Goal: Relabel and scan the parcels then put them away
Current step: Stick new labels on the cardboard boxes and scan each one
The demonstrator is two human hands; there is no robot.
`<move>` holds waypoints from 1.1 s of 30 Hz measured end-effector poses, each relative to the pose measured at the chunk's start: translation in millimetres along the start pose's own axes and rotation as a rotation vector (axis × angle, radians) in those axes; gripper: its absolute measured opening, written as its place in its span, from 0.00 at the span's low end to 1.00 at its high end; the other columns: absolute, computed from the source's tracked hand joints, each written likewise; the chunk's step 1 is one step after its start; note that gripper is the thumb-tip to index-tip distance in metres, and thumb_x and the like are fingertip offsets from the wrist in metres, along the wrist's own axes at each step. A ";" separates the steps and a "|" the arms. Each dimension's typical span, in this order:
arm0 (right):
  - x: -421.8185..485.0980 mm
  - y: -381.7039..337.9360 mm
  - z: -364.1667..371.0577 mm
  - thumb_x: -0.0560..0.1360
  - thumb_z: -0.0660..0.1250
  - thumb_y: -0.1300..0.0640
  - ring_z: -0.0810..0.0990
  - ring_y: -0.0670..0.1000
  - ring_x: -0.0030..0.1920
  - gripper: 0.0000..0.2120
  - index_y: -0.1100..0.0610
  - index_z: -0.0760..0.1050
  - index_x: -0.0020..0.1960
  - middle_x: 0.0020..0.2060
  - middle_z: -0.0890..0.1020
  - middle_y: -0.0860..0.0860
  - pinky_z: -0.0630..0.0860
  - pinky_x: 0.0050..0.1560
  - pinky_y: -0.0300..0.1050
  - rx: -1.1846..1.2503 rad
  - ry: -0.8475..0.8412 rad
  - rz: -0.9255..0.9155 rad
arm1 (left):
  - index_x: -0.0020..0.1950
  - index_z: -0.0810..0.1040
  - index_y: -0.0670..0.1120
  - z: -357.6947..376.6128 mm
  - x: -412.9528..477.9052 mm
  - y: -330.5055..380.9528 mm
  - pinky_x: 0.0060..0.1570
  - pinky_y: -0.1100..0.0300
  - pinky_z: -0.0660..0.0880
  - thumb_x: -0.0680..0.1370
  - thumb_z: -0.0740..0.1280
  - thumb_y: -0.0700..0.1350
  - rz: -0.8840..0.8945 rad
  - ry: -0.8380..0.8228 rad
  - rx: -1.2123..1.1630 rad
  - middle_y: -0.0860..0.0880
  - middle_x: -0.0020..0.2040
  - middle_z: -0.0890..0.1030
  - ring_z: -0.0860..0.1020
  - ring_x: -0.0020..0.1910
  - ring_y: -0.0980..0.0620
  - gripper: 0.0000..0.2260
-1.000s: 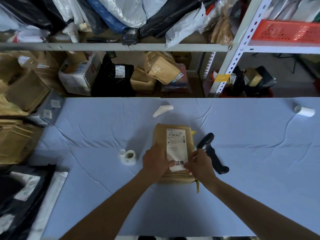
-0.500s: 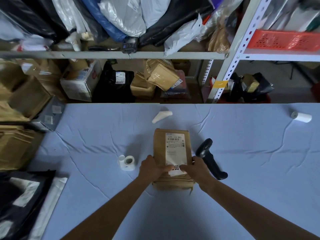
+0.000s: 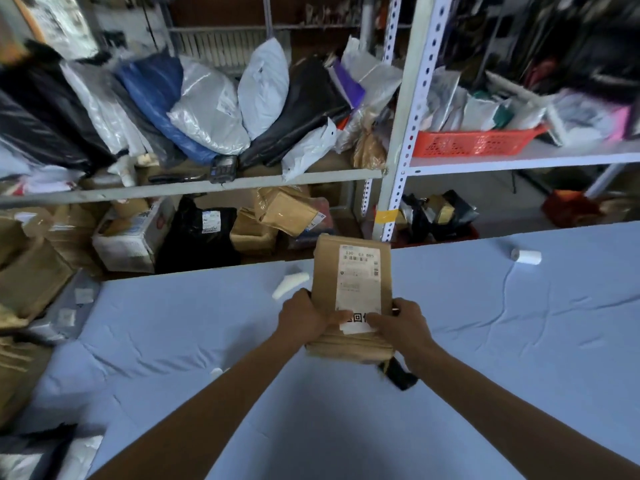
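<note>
A white metal shelving rack [image 3: 398, 133] with perforated uprights fills the far side. Its upper shelf is crowded with soft mailer bags [image 3: 207, 112] in black, blue, grey and white, leaning against one another. Lower down sit cardboard boxes and a black bagged parcel [image 3: 197, 237]. In front of the rack stretches the counter [image 3: 519, 341], covered by a creased pale blue cloth. On the right-hand shelf stands a red plastic basket [image 3: 478, 142] stuffed with more packets, blurred in this view.

The brown paper parcel [image 3: 325, 271] is at the middle of the view, held by its near end in both hands. Its far end points away from the person, reaching past the counter's far edge as seen from here. The left hand [image 3: 304, 320] has its fingers curled round the parcel's left edge, and the right hand [image 3: 403, 327] grips the right edge the same way. Both thumbs press down on the lower end of the white shipping label [image 3: 358, 282], which runs lengthwise down the parcel's top face with barcodes near its far end.

A black barcode scanner [image 3: 398, 375] lies on the counter, mostly hidden under the parcel's near right corner and the right wrist. A dark handheld device [image 3: 224, 168] rests at the front edge of the upper shelf. A white label roll [image 3: 526, 257] lies well apart on the right of the counter, and a curled white paper scrap [image 3: 291, 285] lies just left of the parcel.
</note>
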State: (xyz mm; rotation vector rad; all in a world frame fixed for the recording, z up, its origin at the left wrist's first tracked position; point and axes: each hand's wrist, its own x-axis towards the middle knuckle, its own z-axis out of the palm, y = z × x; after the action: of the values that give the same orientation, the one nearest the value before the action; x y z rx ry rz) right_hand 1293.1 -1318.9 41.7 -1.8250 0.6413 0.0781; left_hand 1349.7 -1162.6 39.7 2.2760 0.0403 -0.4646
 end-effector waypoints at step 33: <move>-364.7 237.3 -182.7 0.65 0.73 0.61 0.83 0.55 0.41 0.09 0.63 0.79 0.44 0.40 0.84 0.55 0.81 0.42 0.49 0.484 1.062 0.546 | 0.61 0.72 0.47 283.5 -289.7 71.8 0.54 0.51 0.77 0.54 0.76 0.67 0.553 -0.964 0.314 0.51 0.55 0.79 0.78 0.52 0.50 0.42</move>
State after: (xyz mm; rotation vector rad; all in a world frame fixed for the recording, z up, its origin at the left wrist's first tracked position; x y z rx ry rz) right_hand 826.9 -1391.6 33.5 -1.0709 1.7140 -0.6698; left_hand 1002.3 -1382.0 15.2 1.9891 -1.1680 -1.2533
